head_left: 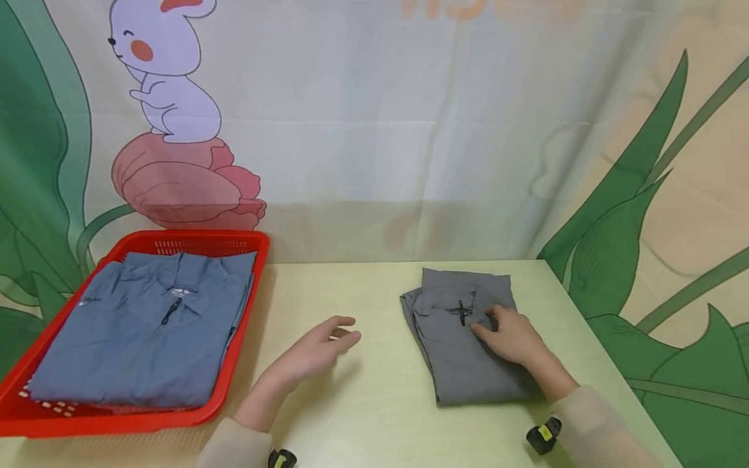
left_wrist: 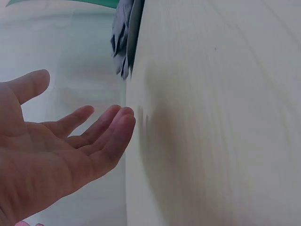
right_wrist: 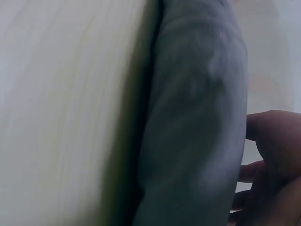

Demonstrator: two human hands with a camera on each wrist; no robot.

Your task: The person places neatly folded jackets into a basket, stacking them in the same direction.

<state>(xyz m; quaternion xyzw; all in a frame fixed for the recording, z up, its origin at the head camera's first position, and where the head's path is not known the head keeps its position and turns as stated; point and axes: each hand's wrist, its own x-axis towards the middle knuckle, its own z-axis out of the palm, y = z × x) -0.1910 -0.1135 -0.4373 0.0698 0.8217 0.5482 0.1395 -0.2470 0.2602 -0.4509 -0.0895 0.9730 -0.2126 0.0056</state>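
A folded grey garment point(head_left: 474, 377) with a black cord point(head_left: 461, 313) on its top lies on the right side of the table. My right hand point(head_left: 513, 337) is over its right part, fingertips at the cloth beside the cord and fingers loosely bent. In the right wrist view, the garment's thick folded edge point(right_wrist: 193, 117) fills the middle, with my fingers along its upper side. To the left of the garment, my left hand point(head_left: 316, 351) hovers above the bare tabletop, thumb and fingers spread apart and nothing between them. The left wrist view shows its relaxed palm point(left_wrist: 42, 155).
On the left stands a red plastic basket point(head_left: 229, 364) holding a folded blue zip-collar shirt point(head_left: 134, 344). The pale wooden table point(head_left: 363, 416) ends at a printed curtain point(head_left: 351, 162) with a rabbit and leaves.
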